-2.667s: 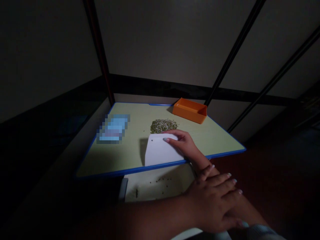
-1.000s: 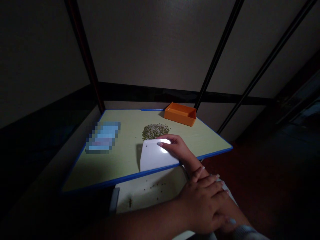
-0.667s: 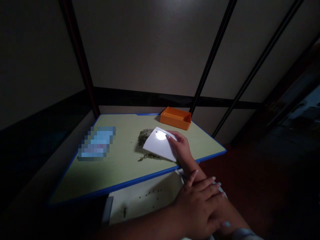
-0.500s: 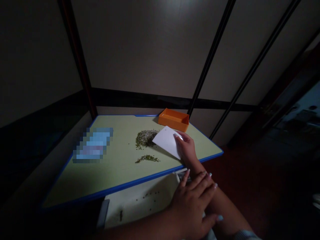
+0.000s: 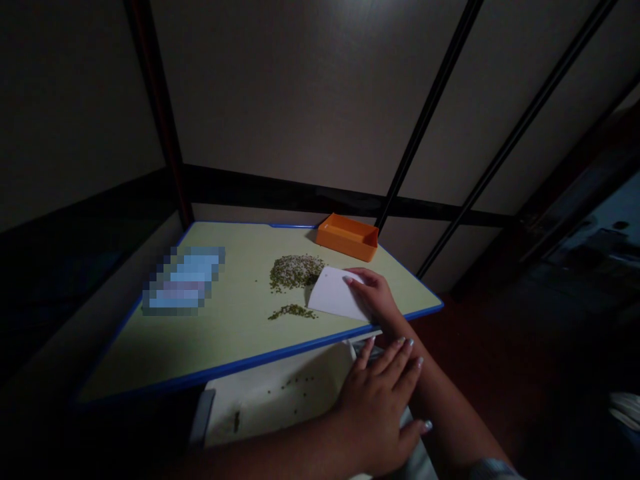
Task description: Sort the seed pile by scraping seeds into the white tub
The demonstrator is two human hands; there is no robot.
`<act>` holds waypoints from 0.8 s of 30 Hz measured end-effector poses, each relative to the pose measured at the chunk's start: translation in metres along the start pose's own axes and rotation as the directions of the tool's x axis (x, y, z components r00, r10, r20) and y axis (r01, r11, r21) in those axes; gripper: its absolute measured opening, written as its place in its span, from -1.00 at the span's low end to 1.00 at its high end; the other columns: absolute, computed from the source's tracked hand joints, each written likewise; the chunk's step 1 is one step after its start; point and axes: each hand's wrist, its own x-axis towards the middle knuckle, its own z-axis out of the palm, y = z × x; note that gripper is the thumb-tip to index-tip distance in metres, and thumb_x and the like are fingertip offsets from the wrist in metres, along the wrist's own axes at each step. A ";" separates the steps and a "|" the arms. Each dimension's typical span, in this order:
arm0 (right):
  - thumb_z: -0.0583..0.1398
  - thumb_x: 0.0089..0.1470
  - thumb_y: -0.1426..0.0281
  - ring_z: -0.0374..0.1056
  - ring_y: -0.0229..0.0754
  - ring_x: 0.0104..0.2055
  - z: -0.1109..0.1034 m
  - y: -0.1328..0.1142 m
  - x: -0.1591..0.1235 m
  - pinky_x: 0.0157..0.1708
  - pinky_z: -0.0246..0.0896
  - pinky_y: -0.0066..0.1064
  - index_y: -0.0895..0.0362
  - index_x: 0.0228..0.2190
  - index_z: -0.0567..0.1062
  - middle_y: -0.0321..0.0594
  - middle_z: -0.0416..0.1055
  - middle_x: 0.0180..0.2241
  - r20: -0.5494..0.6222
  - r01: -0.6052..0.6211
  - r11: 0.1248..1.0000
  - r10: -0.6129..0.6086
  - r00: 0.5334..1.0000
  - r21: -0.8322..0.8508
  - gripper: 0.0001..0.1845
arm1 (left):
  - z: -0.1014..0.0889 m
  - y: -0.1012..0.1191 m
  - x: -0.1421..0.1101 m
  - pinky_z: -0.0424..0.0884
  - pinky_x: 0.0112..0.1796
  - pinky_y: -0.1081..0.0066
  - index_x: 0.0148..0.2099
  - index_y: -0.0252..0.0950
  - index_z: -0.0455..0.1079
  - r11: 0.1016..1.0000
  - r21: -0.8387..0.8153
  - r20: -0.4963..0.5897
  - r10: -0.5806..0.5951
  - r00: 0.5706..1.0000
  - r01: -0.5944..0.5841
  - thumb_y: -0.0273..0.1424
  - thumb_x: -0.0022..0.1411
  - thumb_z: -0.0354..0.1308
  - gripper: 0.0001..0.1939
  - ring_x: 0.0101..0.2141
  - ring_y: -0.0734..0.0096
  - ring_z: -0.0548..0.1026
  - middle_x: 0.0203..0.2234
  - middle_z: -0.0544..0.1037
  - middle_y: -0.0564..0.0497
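My right hand (image 5: 375,293) pinches a white card (image 5: 337,291) between thumb and fingers, low over the right part of the table. The card's left edge is by a mound of small green grains (image 5: 295,272). In front of the mound lies a thin curved strip of the same kind of grains (image 5: 293,311). My left hand (image 5: 383,400) is open, palm down with fingers spread, beside my right forearm and over the right end of a white bin below the table edge. Whether its fingertips touch the forearm, I cannot tell.
The pale yellow table (image 5: 220,347) has a blue rim. An orange open box (image 5: 347,238) stands at its back right, near the wall. A blurred-out light blue item (image 5: 187,280) lies on the left. Under the front edge, the white bin (image 5: 280,407) holds a few scattered grains.
The card has turned and come down flatter, its far corner nearer to me. My left hand has slid slightly left, off the top of my right forearm. The view has shifted a little.
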 end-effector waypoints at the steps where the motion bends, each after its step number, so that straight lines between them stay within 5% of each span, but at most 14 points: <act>1: 0.38 -0.19 0.19 0.44 -0.10 -0.24 0.000 -0.001 -0.001 -0.22 0.28 -0.31 0.10 -0.32 0.64 -0.15 0.59 -0.24 0.002 0.001 1.000 -0.001 1.000 -0.008 -0.65 | -0.001 0.001 0.000 -0.40 0.31 0.00 0.42 -0.26 -0.18 1.000 -0.005 0.003 0.000 1.000 0.000 -0.12 0.37 -0.07 -0.29 0.37 0.31 -0.31 0.39 -0.31 -0.05; 13: 0.39 -0.21 0.19 0.41 -0.16 -0.31 -0.011 0.001 0.001 -0.27 0.25 -0.35 0.12 -0.32 0.64 -0.17 0.59 -0.28 0.053 -0.034 0.999 0.035 0.998 -0.022 -0.63 | -0.010 0.005 0.002 -0.29 0.30 -0.08 0.40 -0.28 -0.10 0.999 -0.042 0.029 -0.002 1.000 0.003 -0.13 0.36 -0.04 -0.32 0.37 0.22 -0.24 0.38 -0.20 -0.16; 24: 0.39 -0.16 0.23 0.42 -0.17 -0.24 -0.014 0.004 -0.002 -0.19 0.25 -0.35 0.09 -0.30 0.63 -0.19 0.58 -0.25 0.169 -0.024 0.999 0.016 0.985 0.046 -0.68 | 0.003 0.000 0.002 -0.29 0.30 -0.07 0.39 -0.28 -0.06 1.000 -0.003 -0.025 0.015 1.000 -0.015 -0.02 0.39 -0.20 -0.33 0.37 0.23 -0.23 0.38 -0.13 -0.15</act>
